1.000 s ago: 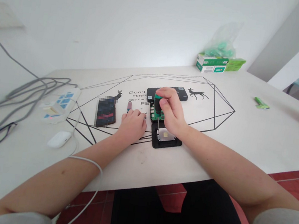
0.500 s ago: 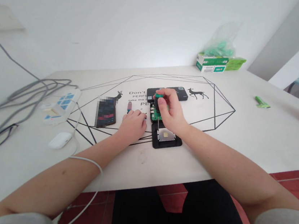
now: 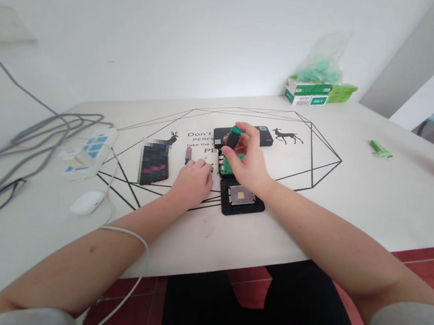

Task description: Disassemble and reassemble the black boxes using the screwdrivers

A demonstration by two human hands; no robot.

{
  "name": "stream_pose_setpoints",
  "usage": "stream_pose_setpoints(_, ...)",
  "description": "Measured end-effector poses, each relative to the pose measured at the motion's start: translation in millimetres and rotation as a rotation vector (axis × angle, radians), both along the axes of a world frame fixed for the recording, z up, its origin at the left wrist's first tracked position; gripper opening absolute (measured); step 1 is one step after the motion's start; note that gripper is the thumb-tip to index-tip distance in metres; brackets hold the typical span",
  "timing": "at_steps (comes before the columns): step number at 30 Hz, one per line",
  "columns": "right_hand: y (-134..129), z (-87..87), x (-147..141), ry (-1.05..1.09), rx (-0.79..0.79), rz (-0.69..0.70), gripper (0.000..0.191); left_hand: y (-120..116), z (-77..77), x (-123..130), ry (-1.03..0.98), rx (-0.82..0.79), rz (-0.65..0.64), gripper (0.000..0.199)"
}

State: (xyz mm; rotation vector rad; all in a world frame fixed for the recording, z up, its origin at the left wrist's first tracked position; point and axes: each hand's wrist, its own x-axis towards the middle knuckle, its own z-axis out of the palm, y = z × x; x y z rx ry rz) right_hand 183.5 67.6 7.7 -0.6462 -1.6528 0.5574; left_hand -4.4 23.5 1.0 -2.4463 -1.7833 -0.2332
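My right hand (image 3: 249,161) is closed around the green and black handle of a screwdriver (image 3: 234,137), above an opened black case with a green circuit board (image 3: 228,166). Its shaft is hard to make out. Just in front of the board lies a black cover (image 3: 241,198) with a silver metal plate on it. My left hand (image 3: 194,182) rests on the table left of the board, fingers curled; what they hold, if anything, is hidden. Beyond its fingers lies a pinkish-handled tool (image 3: 188,155). Two black boxes (image 3: 263,135) are behind the right hand.
At the left are a phone (image 3: 154,163), a white power strip (image 3: 92,155), a white earbud case (image 3: 87,203) and grey cables. Green boxes (image 3: 308,93) with a plastic bag stand at the back. A green packet (image 3: 380,148) lies on the right.
The screwdriver has tilted in my right hand, and its shaft no longer shows over the metal plate. More of the circuit board is visible. My left hand has hardly moved.
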Motion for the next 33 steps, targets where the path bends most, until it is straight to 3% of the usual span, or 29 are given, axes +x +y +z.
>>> stream_pose_setpoints(7,-6.7,-9.1,-7.5,-0.045,-0.026,0.09,0.044,-1.5,3.4,2.9,0.05,0.006,-0.005,0.032)
stream_pose_setpoints(26,-6.5,-9.6,-3.9,-0.074,-0.006,0.013,0.047,-1.3,2.8,1.5,0.052,0.008,-0.013,0.029)
stream_pose_setpoints(33,-4.1,-4.5,-1.7,0.012,0.054,-0.062,0.047,-2.3,-2.9,5.4,-0.147,0.01,0.005,0.027)
